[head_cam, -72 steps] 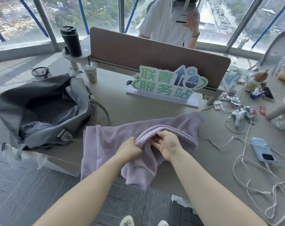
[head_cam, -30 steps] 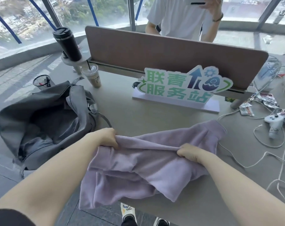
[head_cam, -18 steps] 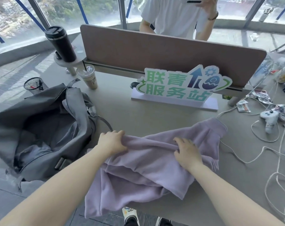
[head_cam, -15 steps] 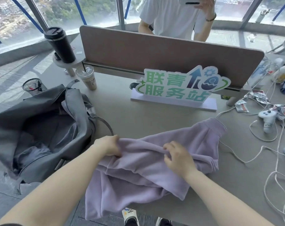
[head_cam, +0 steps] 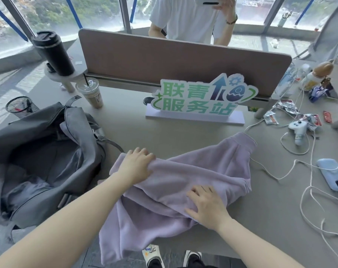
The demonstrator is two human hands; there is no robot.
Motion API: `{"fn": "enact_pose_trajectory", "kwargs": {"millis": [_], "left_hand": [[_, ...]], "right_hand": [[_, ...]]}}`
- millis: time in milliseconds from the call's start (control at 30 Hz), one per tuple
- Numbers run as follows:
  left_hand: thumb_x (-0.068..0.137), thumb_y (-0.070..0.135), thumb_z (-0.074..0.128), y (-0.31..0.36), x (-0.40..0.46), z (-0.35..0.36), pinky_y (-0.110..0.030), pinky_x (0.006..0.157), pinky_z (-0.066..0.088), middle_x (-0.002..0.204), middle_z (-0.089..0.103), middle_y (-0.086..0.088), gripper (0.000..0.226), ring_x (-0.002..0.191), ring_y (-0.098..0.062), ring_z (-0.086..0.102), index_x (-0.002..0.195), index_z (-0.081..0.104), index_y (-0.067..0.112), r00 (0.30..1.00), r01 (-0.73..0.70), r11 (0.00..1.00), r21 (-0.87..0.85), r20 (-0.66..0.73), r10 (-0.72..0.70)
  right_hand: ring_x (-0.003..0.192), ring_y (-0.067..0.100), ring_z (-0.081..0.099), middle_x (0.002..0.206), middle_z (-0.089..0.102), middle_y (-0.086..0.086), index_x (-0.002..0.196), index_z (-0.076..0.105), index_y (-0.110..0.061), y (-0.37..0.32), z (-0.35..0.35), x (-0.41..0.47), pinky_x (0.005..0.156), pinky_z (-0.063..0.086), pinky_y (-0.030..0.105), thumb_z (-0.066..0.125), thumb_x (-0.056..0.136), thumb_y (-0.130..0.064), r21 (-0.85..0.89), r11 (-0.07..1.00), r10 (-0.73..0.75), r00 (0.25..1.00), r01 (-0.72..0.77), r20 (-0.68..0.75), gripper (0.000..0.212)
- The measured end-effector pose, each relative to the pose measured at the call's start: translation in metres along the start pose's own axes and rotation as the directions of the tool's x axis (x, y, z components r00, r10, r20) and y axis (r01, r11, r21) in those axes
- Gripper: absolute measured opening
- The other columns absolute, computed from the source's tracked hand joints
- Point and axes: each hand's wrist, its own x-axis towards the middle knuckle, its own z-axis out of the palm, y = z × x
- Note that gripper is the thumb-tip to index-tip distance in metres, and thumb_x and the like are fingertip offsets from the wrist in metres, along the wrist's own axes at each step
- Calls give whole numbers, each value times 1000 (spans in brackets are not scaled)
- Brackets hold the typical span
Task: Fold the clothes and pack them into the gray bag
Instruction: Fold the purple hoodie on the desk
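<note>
Pressing flat, fingers spread, the right hand (head_cam: 206, 206) and left hand (head_cam: 138, 165) rest on the soft lilac fleece garment (head_cam: 183, 182); the open gray fabric bag (head_cam: 44, 161) lies at nine o'clock.

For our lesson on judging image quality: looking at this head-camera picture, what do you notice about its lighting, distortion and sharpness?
Head view: bright daylight from the windows washes out the glass behind the divider; wide-angle distortion bends the window frames and tilts the black tumbler outward; shadows on the table are soft; the purple garment and both hands, left and right, look reasonably sharp.
</note>
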Motion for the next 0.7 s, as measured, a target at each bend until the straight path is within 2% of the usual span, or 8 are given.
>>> {"fn": "enact_pose_trajectory", "kwargs": {"millis": [100, 167, 333, 433, 500, 567, 633, 700], "left_hand": [[79, 51, 59, 38, -19, 13, -37, 85, 42, 113, 52, 1, 47, 106, -25, 50, 120, 53, 31, 964, -241, 962, -127, 86, 253], [74, 66, 56, 54, -34, 33, -39, 84, 40, 119, 48, 0, 62, 105, -28, 48, 126, 46, 33, 934, -330, 943, -41, 127, 333], [75, 37, 63, 37, -45, 65, -50, 94, 40, 156, 18, -4, 87, 127, -33, 37, 148, 16, 34, 923, -372, 912, 174, 177, 343], [71, 22, 65, 29, -39, 62, -36, 61, 50, 120, 61, 0, 64, 84, -26, 60, 131, 43, 24, 912, -378, 908, 181, -98, 399], [76, 19, 50, 24, -36, 56, -34, 56, 48, 96, 66, 3, 44, 72, -24, 57, 119, 58, 20, 889, -378, 916, 137, -224, 400], [77, 22, 44, 22, -39, 49, -34, 65, 48, 102, 62, 3, 46, 80, -24, 57, 120, 60, 25, 899, -412, 901, 135, -103, 426], [78, 29, 49, 26, -46, 50, -36, 79, 46, 129, 45, 1, 57, 100, -26, 54, 135, 45, 34, 898, -430, 900, 69, 131, 419], [82, 47, 44, 32, -50, 42, -37, 85, 45, 134, 40, 1, 54, 109, -26, 52, 135, 41, 40, 909, -345, 938, -25, 239, 340]], "right_hand": [[94, 22, 59, 109, 63, -1, 113, 60, -29, -3, 9, -19, 81, 47, 41, 58, 58, -72, -85, 994, 80, 989, -70, 128, 70], [102, 26, 59, 120, 63, 4, 119, 60, -29, -2, 17, -26, 87, 42, 47, 65, 51, -65, -190, 978, 119, 976, -84, 182, 77], [72, 28, 55, 86, 58, 2, 91, 67, -23, -3, 9, -31, 62, 46, 36, 75, 45, -24, -209, 958, 190, 981, -195, -43, 47], [67, 28, 48, 79, 50, 4, 83, 62, -18, 1, 5, -33, 60, 44, 36, 75, 50, -14, -173, 961, 190, 969, -217, -160, 35], [68, 27, 46, 80, 49, 4, 84, 62, -17, 5, 9, -43, 63, 41, 35, 80, 53, -15, -143, 966, 189, 964, -217, -185, 35], [68, 25, 50, 79, 51, 1, 85, 64, -21, 6, 15, -56, 63, 41, 34, 84, 51, -20, -178, 961, 197, 975, -213, -103, 40], [68, 24, 56, 80, 52, -2, 89, 64, -26, 4, 18, -65, 60, 40, 32, 80, 50, -23, -157, 963, 228, 973, -221, 27, 43], [74, 24, 56, 82, 51, -3, 91, 64, -28, 3, 10, -63, 63, 35, 31, 67, 62, -31, -61, 974, 225, 968, -220, 110, 29]]}}
